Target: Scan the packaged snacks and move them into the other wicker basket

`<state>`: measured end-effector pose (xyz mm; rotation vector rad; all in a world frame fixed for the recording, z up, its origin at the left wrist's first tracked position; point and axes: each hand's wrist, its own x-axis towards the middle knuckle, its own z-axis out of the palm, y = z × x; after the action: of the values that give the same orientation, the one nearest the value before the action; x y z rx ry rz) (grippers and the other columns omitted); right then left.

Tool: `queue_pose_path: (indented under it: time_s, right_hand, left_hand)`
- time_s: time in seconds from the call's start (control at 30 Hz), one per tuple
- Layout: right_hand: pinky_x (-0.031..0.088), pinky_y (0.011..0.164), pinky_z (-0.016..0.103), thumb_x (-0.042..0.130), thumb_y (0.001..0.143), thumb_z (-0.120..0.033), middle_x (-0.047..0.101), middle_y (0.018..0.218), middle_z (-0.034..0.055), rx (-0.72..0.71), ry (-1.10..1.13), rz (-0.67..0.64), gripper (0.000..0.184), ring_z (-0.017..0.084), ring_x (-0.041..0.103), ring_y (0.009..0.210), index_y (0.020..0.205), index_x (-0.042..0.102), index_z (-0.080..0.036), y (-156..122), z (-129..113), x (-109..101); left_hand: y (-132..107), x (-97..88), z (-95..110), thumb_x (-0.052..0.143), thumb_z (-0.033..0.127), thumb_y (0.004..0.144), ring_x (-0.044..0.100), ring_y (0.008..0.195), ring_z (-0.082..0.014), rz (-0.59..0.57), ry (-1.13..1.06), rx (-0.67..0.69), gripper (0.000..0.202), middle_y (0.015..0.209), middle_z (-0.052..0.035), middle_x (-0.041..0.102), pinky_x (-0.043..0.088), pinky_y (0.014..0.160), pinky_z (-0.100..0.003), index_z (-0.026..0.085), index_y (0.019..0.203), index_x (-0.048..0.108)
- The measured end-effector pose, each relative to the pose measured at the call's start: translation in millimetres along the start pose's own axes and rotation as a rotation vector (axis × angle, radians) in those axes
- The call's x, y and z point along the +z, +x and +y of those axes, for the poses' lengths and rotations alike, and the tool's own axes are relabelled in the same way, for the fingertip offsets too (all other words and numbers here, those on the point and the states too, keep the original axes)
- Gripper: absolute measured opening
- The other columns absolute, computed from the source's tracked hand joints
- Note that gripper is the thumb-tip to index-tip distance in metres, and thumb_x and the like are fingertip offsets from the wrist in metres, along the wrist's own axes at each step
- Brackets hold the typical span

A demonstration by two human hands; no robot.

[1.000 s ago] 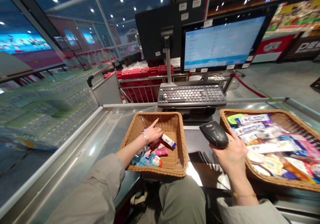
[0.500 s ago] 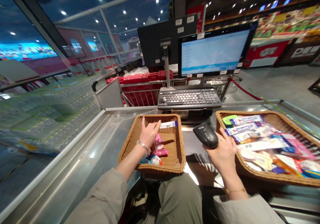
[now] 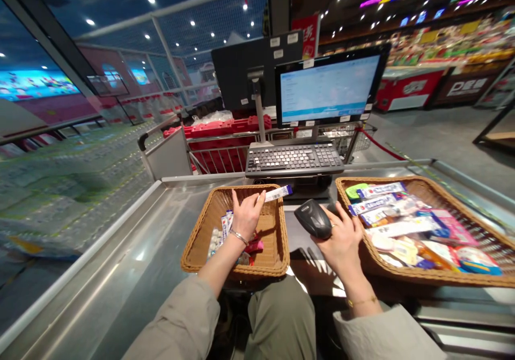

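My left hand (image 3: pixel 246 215) is over the left wicker basket (image 3: pixel 185 250), its thumb and fingers closed on one end of a slim white-and-blue candy stick pack (image 3: pixel 277 193). The pack's barcode faces up, and its far end reaches past the basket's rim. Below the hand lie several candy stick packs (image 3: pixel 225 225) and a pink wrapped sweet (image 3: pixel 254 246), partly hidden by the wrist. Between the two baskets, my right hand (image 3: pixel 341 236) grips a black barcode scanner (image 3: pixel 313 218), its head pointing toward the left basket.
On the right stands a larger wicker basket (image 3: pixel 493 230) full of packaged sweets. Behind the metal counter (image 3: pixel 132 258) are a keyboard (image 3: pixel 295 159), a lit monitor (image 3: pixel 330 92) and a second screen seen from behind (image 3: pixel 233 75). Stacked bottle packs (image 3: pixel 60 183) stand at left.
My left hand has lifted the candy stick pack and moved it right, over the basket's rim. More sweets show in the basket left of my hand. The scanner stays in my right hand.
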<state>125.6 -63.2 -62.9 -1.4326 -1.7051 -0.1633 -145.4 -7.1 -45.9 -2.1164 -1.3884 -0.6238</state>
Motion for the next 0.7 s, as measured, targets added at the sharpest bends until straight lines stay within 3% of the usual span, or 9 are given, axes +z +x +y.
queue_pose_path:
  time_s: [0.2, 0.43, 0.7]
  right_hand:
    - [0.026, 0.114, 0.063, 0.061, 0.081, -0.032, 0.073, 0.126, 0.0098, -0.006, 0.006, -0.008, 0.031, 0.036, 0.047, 0.141, 0.109, 0.071, -0.022, -1.1, -3.2, 3.3]
    - [0.024, 0.115, 0.063, 0.061, 0.083, -0.032, 0.072, 0.128, 0.0091, 0.002, 0.022, -0.015, 0.023, 0.035, 0.047, 0.141, 0.1, 0.073, -0.023, -1.1, -7.2, 2.7]
    - [0.024, 0.115, 0.064, 0.06, 0.085, -0.033, 0.073, 0.127, 0.0089, -0.002, 0.019, -0.016, 0.023, 0.036, 0.047, 0.141, 0.101, 0.072, -0.022, -2.2, -7.6, 1.4]
  left_hand:
    - [8.1, 2.5, 10.6, 0.042, 0.01, 0.103, 0.066, 0.124, -0.0259, -0.007, -0.023, 0.047, 0.048, 0.13, -0.0145, 0.071, -0.001, 0.123, -0.072, 0.02, 0.149, 0.05]
    - [10.2, 4.1, 18.6, 0.042, 0.01, 0.103, 0.062, 0.132, -0.0296, 0.024, -0.036, 0.067, 0.048, 0.128, -0.0144, 0.072, -0.01, 0.119, -0.076, 0.023, 0.149, 0.05]
    - [6.6, 6.8, 19.2, 0.042, 0.009, 0.102, 0.06, 0.134, -0.0307, 0.033, -0.053, 0.083, 0.05, 0.129, -0.0152, 0.071, -0.002, 0.121, -0.076, 0.02, 0.15, 0.049]
